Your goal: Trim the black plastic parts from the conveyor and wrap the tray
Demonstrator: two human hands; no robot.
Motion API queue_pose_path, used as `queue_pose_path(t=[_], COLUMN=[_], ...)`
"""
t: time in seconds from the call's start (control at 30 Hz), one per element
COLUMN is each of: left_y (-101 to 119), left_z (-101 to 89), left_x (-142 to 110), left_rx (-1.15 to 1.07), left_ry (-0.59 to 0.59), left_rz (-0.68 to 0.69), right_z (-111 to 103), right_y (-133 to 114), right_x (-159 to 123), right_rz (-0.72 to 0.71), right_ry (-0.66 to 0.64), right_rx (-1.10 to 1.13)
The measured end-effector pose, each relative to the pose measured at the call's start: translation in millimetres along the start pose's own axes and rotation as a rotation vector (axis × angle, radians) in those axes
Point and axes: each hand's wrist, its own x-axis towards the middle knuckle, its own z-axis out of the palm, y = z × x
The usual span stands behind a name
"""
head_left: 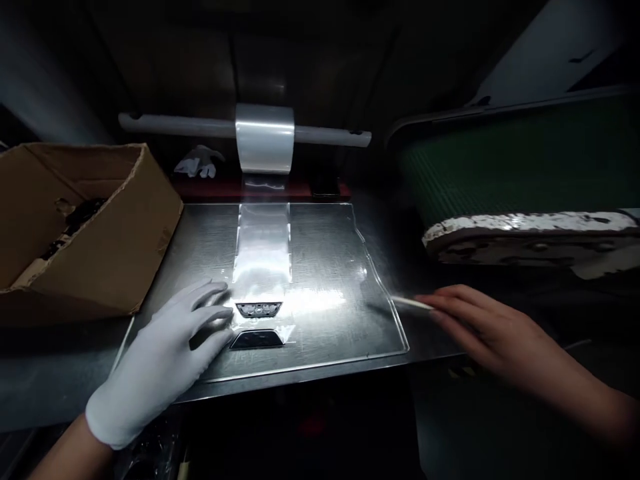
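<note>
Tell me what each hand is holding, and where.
Right hand pinches a thin white stick at one end. Gloved left hand lies flat, holding nothing.

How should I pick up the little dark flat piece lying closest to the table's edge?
Probably by its two short ends, from above. The near dark piece lies flat on the clear film, wider than deep, so its ends are easiest to pinch. The gloved left hand already rests at its left end.

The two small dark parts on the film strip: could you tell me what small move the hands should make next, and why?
Probably bring the right hand, holding a thin white stick-like tool, leftward to the dark parts. The gloved left hand already rests flat beside them on the clear film strip, while the tool sits off the plate's right edge.
</note>
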Motion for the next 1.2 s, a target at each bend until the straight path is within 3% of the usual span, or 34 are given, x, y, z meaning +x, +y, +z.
queue_pose_path(t=[0.13,0.23,0.33,0.43,0.53,0.6,0.67,0.77,1.03,1.13,1.2], left_y=[28,51,62,63,61,60,59,55,46,42,41], left_z=[2.2,9.7,19.8,29.2,35.1,37.6,40.0,43.5,34.6,36.7,45.3], left_x=[3,12,17,14,8,2,-6,-18,-49,-75,-96], left_rx=[0.067,0.212,0.309,0.342,0.341,0.327,0.305,0.247,0.069,0.004,-0.003], left_ry=[-0.114,-0.201,-0.182,-0.112,-0.035,0.014,0.064,0.128,0.240,0.377,0.510], left_rz=[0.163,0.246,0.222,0.191,0.175,0.165,0.149,0.140,0.166,0.182,0.086], right_z=[30,45,45,42,49,59,69,78,68,63,66], right_y=[49,57,25,-45,-118,-149,-162,-162,-156,-171,-193], right_x=[-34,-33,-11,22,56,73,82,86,75,49,27], right_rz=[0.283,0.278,0.189,-0.043,-0.311,-0.373,-0.373,-0.354,-0.325,-0.209,-0.074], right_ry=[0.172,0.253,0.312,0.302,0.157,0.102,0.092,0.091,0.129,0.105,-0.082], right_rx=[-0.094,-0.104,-0.056,0.160,0.311,0.289,0.261,0.252,0.337,0.560,0.882])
